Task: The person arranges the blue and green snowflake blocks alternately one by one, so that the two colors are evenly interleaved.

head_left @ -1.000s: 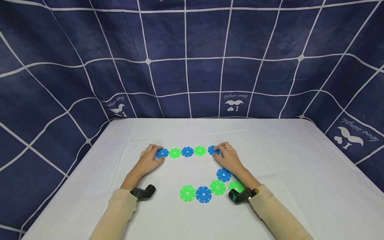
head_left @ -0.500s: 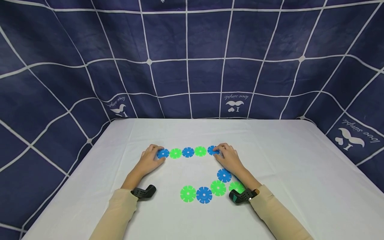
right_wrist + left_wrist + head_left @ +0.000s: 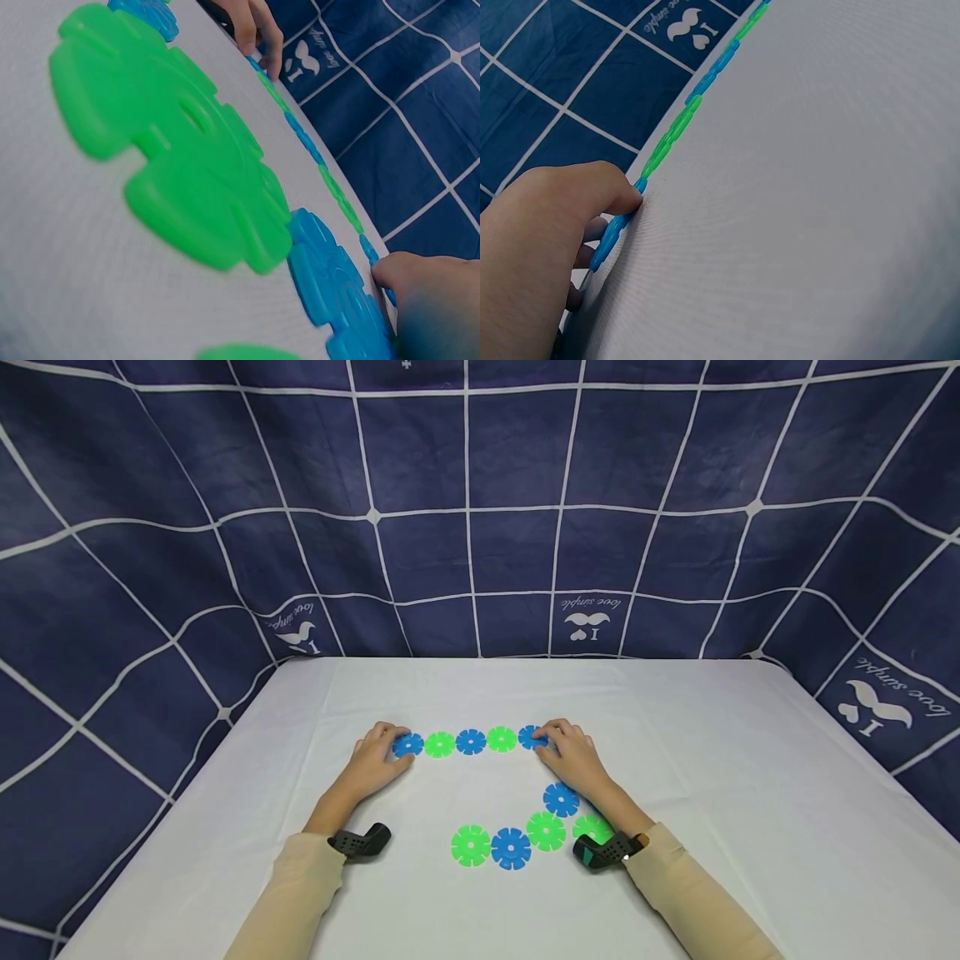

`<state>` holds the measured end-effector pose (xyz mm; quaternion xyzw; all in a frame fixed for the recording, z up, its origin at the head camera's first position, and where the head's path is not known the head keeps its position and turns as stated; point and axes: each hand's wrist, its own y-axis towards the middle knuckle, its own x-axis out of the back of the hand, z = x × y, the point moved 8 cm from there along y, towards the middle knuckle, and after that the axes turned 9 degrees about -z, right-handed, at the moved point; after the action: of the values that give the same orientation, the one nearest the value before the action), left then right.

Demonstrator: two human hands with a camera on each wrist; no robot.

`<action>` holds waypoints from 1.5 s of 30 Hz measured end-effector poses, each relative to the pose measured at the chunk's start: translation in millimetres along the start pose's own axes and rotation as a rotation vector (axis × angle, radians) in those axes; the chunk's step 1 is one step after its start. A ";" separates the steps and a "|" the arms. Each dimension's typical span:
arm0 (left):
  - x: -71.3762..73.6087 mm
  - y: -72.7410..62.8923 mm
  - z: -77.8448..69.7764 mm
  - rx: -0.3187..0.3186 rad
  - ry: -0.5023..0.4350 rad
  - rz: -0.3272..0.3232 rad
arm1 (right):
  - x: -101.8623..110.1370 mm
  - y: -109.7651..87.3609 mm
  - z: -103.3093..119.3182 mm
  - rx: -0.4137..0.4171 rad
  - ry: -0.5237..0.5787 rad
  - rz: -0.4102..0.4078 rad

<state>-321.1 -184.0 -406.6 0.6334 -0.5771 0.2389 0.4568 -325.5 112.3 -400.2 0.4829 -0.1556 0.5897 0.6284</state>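
Note:
In the head view my left hand (image 3: 377,760) grips a blue snowflake disc (image 3: 407,744) at the left end of a row, thumb on its near side and fingers at the far side. The row continues with a green snowflake disc (image 3: 440,744), a blue one and another green snowflake disc (image 3: 502,739), all flat on the cloth. At the right end my right hand (image 3: 576,758) holds a further blue snowflake disc (image 3: 529,737) between thumb and fingers, very close to that green one. The left wrist view shows the thumb against the edge of the blue disc (image 3: 609,244).
Nearer me lie more discs: a green disc (image 3: 470,846), a blue disc (image 3: 512,852), a second green disc (image 3: 546,832) and a blue one (image 3: 562,799). My right wrist strap (image 3: 600,852) partly covers another green disc (image 3: 592,828). White cloth (image 3: 405,910) covers the table; a blue curtain (image 3: 517,552) hangs behind.
The right-hand blue disc has slid slightly left, narrowing its gap to the green disc beside it. My left hand and the nearer discs look still; the head view shifted a little.

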 end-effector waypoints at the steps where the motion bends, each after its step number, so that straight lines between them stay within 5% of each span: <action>1: -0.1 -0.1 -0.1 0.001 0.001 0.001 | -0.2 -0.1 0.1 0.001 -0.002 0.001; 18: 0.8 0.0 1.5 0.012 0.009 0.008 | 8.1 1.3 6.4 -0.046 0.032 -0.050; 24: 1.4 -0.1 1.6 0.015 0.004 0.005 | 11.8 -5.5 32.3 0.075 0.095 -0.038; 34: -0.7 0.2 0.4 0.011 0.003 0.009 | -7.6 -40.3 87.3 0.349 0.190 0.190; 45: -0.6 0.6 1.0 0.012 0.005 0.007 | -27.3 -65.6 110.6 0.434 0.193 0.420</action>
<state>-322.1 -184.4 -407.4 0.6335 -0.5767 0.2455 0.4536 -232.6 19.4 -395.2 0.5047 -0.0624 0.7691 0.3870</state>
